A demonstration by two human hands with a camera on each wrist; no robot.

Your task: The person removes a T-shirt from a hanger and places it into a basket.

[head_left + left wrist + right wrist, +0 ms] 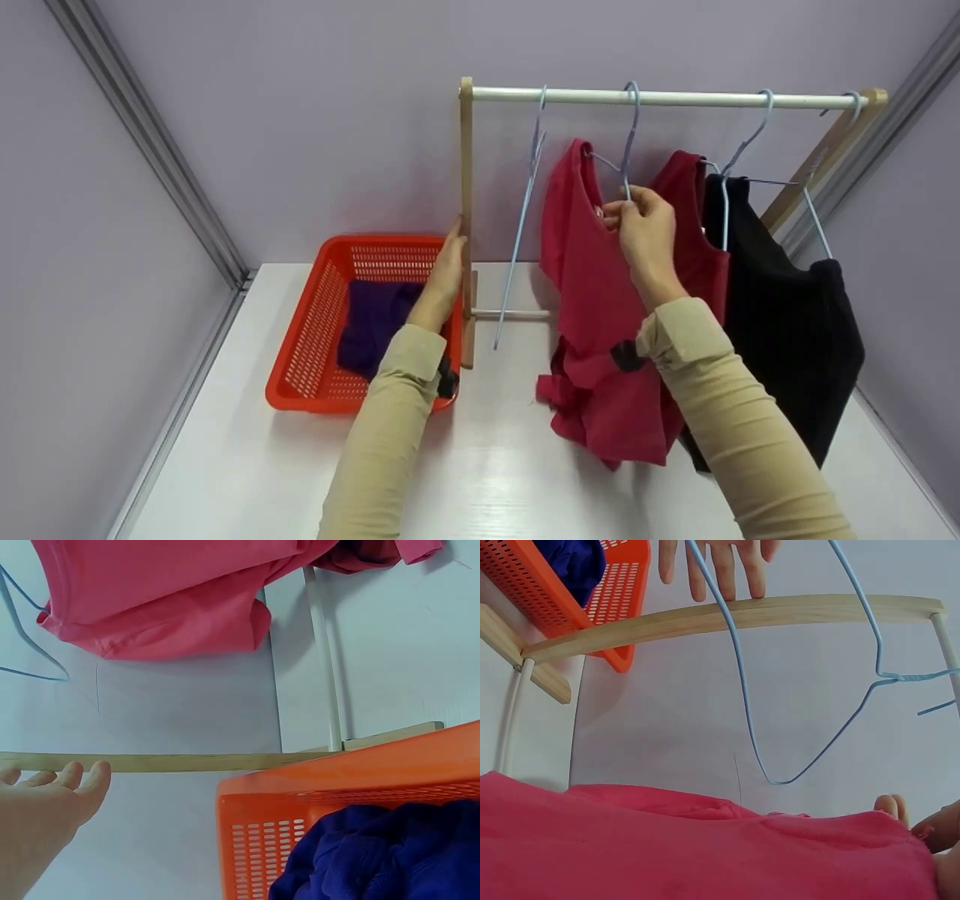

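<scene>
My right hand point(646, 229) pinches the neckline of a pink top point(592, 292) just below the neck of its blue wire hanger point(636, 120). That hanger hooks over the rack's white rail point(697, 98). The top's far shoulder sits on the hanger, and its lower part hangs in folds. In the right wrist view, fingertips point(891, 804) show at the edge of the pink cloth. My left hand point(448, 270) has its fingers straight against the rack's wooden post point(466, 165), beside the orange basket point(281, 367). A bare blue hanger point(517, 236) hangs between the post and the top.
Dark purple cloth point(375, 315) lies in the basket. Right of the pink top hang a dark red garment point(686, 195) and a black garment point(787, 322) on blue hangers. The rack stands on a white table point(495, 480) close to the back wall point(300, 112).
</scene>
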